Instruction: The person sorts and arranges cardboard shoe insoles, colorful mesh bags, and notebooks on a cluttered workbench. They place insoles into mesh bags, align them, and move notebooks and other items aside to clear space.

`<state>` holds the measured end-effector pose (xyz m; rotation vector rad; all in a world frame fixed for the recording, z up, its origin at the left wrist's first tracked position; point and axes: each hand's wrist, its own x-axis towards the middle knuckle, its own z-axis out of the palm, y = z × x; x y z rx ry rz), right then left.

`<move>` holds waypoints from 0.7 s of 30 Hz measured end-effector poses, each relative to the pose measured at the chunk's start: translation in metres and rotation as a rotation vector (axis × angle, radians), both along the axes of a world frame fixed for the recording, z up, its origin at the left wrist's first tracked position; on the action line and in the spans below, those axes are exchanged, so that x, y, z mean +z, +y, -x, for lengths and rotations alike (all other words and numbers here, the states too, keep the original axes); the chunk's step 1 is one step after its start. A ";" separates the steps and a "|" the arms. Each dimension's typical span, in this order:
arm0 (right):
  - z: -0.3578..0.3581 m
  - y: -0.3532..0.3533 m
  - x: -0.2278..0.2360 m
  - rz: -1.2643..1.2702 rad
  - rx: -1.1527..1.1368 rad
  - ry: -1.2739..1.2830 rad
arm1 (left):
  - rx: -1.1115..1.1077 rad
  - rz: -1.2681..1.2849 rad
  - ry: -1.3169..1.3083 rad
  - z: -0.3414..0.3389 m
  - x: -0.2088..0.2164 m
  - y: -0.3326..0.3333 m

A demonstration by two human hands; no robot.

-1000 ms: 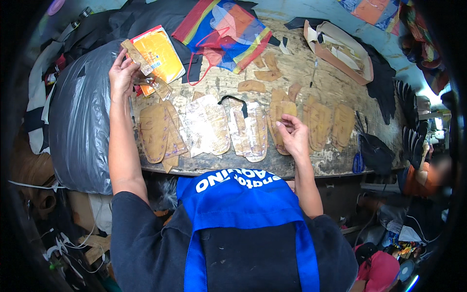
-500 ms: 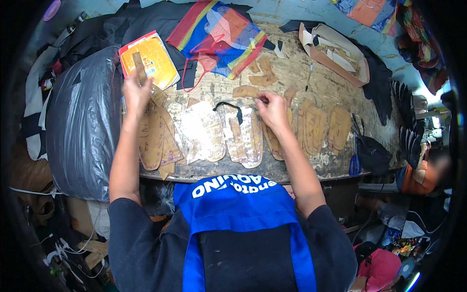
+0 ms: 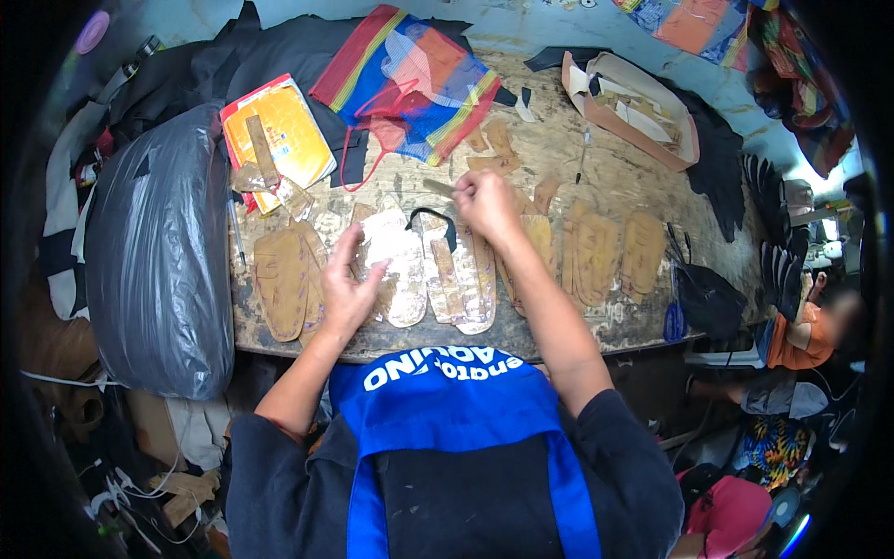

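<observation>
- Currently, in the head view, the right hand (image 3: 486,205) pinches a brown strip (image 3: 440,188) just beyond the black strap (image 3: 452,237).
- The strip's long axis runs nearly sideways, its free end pointing left and slightly away.
- The left hand (image 3: 352,291), spread and free, overlaps a pale pattern (image 3: 403,270).

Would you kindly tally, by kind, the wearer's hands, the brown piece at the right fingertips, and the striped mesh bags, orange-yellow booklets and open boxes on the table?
Left hand: 1
Right hand: 1
Brown piece: 1
Striped mesh bag: 1
Orange-yellow booklet: 1
Open box: 1
Total: 6
</observation>
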<state>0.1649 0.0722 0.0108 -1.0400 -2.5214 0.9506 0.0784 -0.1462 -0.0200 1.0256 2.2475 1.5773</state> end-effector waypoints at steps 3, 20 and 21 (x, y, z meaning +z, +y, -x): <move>0.008 -0.046 0.001 0.178 0.152 0.272 | 0.045 -0.406 -0.481 0.005 0.002 0.002; -0.025 0.037 -0.013 -0.277 -0.179 0.077 | 0.333 0.237 0.328 0.070 0.034 -0.043; -0.025 0.038 -0.014 -0.335 -0.175 0.045 | 0.305 0.200 0.310 0.068 0.036 -0.035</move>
